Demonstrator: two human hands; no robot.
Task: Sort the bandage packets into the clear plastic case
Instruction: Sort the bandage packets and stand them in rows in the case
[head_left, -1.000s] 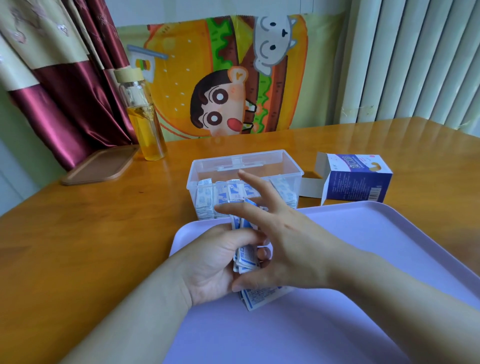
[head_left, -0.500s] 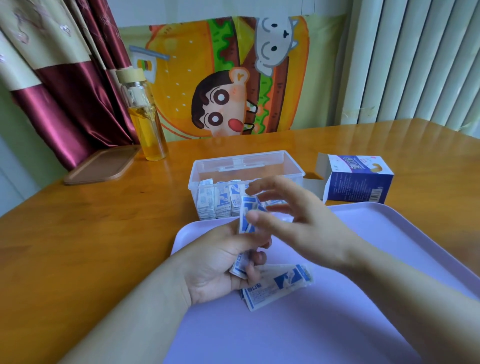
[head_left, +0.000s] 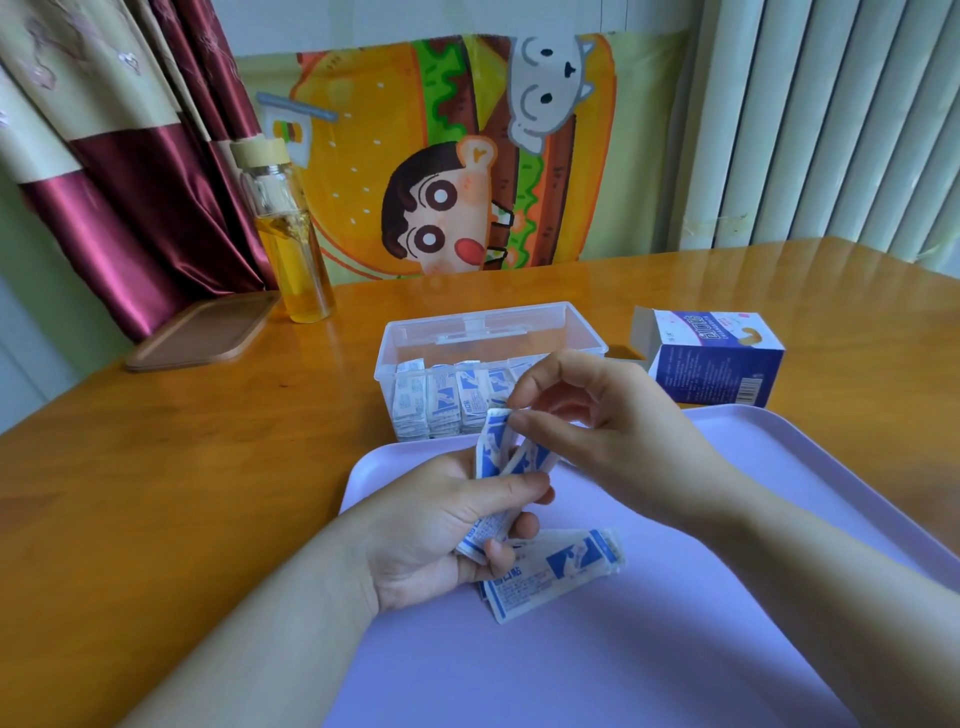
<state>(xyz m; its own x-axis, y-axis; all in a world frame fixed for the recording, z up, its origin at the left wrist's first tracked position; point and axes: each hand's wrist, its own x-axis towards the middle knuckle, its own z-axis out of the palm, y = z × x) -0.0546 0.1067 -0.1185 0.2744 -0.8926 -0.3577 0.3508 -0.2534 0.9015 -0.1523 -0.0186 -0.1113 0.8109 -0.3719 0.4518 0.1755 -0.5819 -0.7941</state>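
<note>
Grips bandage packets (head_left: 492, 457) in left hand (head_left: 436, 530), pinches topmost with right hand (head_left: 618, 441), just short of clear plastic case (head_left: 467, 318) beyond fingertips (head_left: 521, 419), part-filled with upright packets (head_left: 441, 405).

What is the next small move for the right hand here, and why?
Probably draw the front packet up out of the stack and carry it to the clear case. The right hand pinches its top edge, the left hand grips the rest, and the case already holds upright packets.
</note>
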